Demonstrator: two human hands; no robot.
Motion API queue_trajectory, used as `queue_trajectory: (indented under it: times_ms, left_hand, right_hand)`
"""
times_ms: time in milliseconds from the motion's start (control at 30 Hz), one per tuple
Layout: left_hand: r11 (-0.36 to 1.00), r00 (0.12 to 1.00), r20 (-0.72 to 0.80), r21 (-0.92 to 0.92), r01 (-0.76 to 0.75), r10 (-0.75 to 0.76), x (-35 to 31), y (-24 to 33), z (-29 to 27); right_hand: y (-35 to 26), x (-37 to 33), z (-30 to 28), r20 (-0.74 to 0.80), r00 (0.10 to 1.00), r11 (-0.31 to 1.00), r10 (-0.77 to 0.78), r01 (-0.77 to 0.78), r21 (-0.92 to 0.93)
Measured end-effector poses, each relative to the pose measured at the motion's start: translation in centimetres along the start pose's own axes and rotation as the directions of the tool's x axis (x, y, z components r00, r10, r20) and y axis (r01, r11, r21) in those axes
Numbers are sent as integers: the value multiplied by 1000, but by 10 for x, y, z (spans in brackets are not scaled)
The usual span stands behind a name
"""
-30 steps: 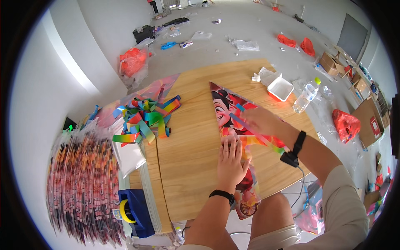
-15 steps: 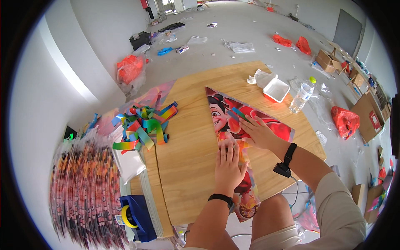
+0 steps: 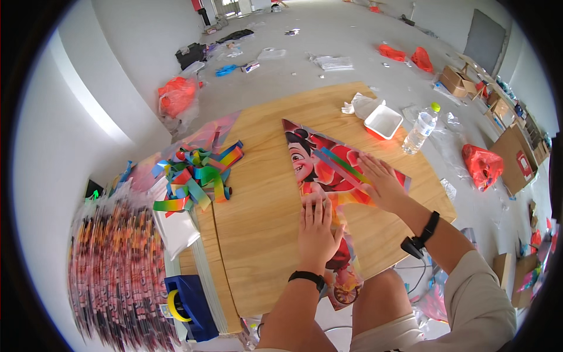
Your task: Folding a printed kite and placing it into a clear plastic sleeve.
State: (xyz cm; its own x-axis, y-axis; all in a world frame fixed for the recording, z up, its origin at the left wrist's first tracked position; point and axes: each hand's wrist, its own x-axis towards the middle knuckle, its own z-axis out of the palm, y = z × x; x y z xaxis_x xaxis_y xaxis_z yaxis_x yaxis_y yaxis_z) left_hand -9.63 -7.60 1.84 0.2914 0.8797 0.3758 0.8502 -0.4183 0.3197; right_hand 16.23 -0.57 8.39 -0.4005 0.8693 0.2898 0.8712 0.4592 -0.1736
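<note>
A red printed kite (image 3: pixel 297 167) with a cartoon figure lies flat on the wooden table (image 3: pixel 252 252), its narrow lower end reaching over the near edge. Across its upper part runs a rainbow-coloured ribbon (image 3: pixel 338 163), slanting down to my right hand. My left hand (image 3: pixel 316 234) rests flat on the middle of the kite with fingers stretched out. My right hand (image 3: pixel 384 185) lies on the kite's right wing, fingers extended and palm down, covering the ribbon's lower end. Neither hand grips anything.
Rainbow ribbons (image 3: pixel 199 176) lie heaped at the table's left, above a thick stack of wrapped printed sheets (image 3: pixel 117 264). A blue tape dispenser (image 3: pixel 202 317) stands near left. At the far right are a white tray (image 3: pixel 384 120) and a water bottle (image 3: pixel 421 132). Bags and boxes litter the floor.
My right hand has slid to the right over the kite, leaving more of the rainbow ribbon showing. My left hand stays on the kite's middle. The whole view has shifted slightly.
</note>
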Motion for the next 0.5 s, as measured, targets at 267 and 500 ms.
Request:
queue_trajectory:
  times_ms: [267, 500]
  left_hand:
    - [1000, 1000, 24, 12, -9, 8, 0, 1, 3]
    - [998, 999, 35, 47, -41, 40, 2, 3, 3]
  right_hand:
    - [3, -107, -35, 71, 996, 998, 52, -50, -26]
    - [-28, -150, -14, 158, 980, 987, 118, -99, -123]
